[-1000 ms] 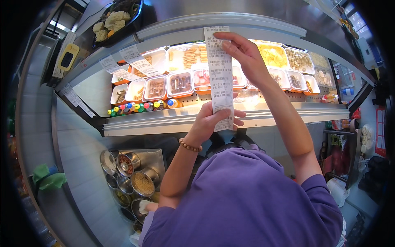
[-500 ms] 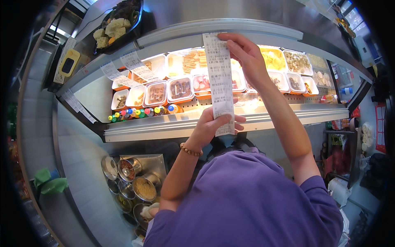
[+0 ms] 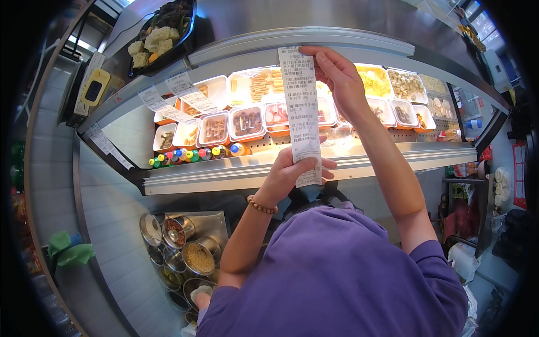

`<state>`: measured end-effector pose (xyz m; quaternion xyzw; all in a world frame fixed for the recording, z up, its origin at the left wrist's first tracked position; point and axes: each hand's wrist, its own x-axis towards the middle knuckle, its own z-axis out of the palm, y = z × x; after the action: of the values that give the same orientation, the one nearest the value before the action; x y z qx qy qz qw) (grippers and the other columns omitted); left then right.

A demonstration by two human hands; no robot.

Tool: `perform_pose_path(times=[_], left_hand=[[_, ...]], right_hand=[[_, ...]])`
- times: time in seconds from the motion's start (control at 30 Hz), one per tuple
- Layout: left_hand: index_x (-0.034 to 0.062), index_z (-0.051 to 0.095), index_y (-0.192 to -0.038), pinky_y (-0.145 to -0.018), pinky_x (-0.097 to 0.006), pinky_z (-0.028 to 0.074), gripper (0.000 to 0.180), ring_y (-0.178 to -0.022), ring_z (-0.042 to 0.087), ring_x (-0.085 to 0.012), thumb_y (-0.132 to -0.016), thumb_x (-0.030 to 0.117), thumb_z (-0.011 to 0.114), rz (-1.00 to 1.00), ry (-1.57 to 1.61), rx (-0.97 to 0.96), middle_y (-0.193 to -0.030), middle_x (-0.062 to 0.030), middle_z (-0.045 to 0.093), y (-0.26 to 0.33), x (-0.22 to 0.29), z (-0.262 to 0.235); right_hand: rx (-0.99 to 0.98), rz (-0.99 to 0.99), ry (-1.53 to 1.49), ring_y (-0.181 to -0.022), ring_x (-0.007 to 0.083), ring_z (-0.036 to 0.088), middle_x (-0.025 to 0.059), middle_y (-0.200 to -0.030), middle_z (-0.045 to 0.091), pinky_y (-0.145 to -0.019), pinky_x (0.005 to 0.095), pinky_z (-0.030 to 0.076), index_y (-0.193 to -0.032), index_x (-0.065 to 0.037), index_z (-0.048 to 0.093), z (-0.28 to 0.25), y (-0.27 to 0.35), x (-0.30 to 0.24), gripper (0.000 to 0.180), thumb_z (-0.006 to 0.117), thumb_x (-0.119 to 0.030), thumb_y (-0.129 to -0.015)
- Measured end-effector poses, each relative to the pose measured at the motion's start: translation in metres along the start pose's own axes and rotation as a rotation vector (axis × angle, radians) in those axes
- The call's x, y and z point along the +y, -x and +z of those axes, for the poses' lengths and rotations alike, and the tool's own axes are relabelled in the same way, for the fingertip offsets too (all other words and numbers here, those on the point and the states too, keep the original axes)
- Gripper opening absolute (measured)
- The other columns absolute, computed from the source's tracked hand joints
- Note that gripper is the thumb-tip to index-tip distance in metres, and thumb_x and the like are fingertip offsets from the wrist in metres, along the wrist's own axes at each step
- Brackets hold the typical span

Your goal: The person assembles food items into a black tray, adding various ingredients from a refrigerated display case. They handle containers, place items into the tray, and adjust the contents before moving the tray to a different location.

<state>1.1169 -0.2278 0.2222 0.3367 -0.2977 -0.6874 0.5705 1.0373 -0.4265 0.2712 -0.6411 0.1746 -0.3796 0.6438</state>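
Note:
A long white printed receipt (image 3: 301, 106) is stretched upright in front of me. My left hand (image 3: 289, 175), with a beaded bracelet at the wrist, grips its lower end, the thumb lying across the front and the fingers behind. At the top edge my right hand (image 3: 339, 76) pinches the paper's corner, its fingers pointing left. Behind the receipt, a lit display case (image 3: 359, 149) holds white trays of food in two rows, among them a tray of yellow slices (image 3: 373, 81). Part of the trays is hidden by the paper and my right arm.
More receipts (image 3: 185, 92) hang at the case's left side. Small coloured-cap bottles (image 3: 193, 155) line its front. A dark tray of food (image 3: 160, 42) stands on top. At lower left are metal pots (image 3: 197, 257) and another person's hand (image 3: 203, 296) with something white.
Both my hands keep their hold on the receipt, which has shifted very slightly right. The other person's hand by the pots has moved a little.

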Motion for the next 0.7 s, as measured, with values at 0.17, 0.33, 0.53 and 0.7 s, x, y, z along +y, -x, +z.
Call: perform_pose_path(times=[0.17,0.33,0.53,0.7], left_hand=[[-0.0048,0.033,-0.146,-0.08,-0.032,0.057,0.054,-0.094,0.071,-0.0231,-0.099,0.014,0.052,0.006,-0.002,0.001,-0.111,-0.0182,0.069,-0.0006,-0.0015,-0.0009],[-0.0047,0.033,-0.146,-0.08,-0.032,0.057,0.054,-0.094,0.071,-0.0231,-0.099,0.014,0.052,0.0,-0.005,0.007,-0.111,-0.0185,0.069,-0.0009,-0.0004,-0.0001],[-0.0047,0.034,-0.146,-0.079,-0.032,0.057,0.054,-0.094,0.071,-0.0231,-0.099,0.013,0.052,0.004,-0.004,0.009,-0.111,-0.0187,0.069,-0.0013,-0.0026,-0.0014],[-0.0045,0.034,-0.146,-0.079,-0.032,0.058,0.053,-0.094,0.071,-0.0232,-0.099,0.013,0.052,0.003,-0.01,0.01,-0.111,-0.0188,0.069,-0.002,-0.0018,-0.0007]], right_hand=[[0.012,-0.016,0.013,-0.1,0.0135,0.063,0.0054,-0.112,0.069,-0.095,0.0304,0.047,-0.123,-0.006,0.065,0.0011,-0.0006,0.0023,0.035,0.047,-0.029,-0.103],[0.01,-0.019,0.005,-0.1,0.0136,0.063,0.0055,-0.111,0.069,-0.095,0.0304,0.047,-0.123,-0.006,0.065,0.0,-0.0013,0.0022,0.035,0.047,-0.029,-0.103],[0.006,-0.015,0.001,-0.099,0.0134,0.062,0.0054,-0.111,0.069,-0.094,0.03,0.047,-0.123,-0.006,0.065,0.0006,-0.0018,0.0012,0.035,0.048,-0.029,-0.103],[0.01,-0.013,0.011,-0.098,0.0129,0.062,0.005,-0.111,0.069,-0.093,0.0294,0.047,-0.123,-0.006,0.065,0.0003,-0.0019,0.0003,0.035,0.048,-0.03,-0.103]])
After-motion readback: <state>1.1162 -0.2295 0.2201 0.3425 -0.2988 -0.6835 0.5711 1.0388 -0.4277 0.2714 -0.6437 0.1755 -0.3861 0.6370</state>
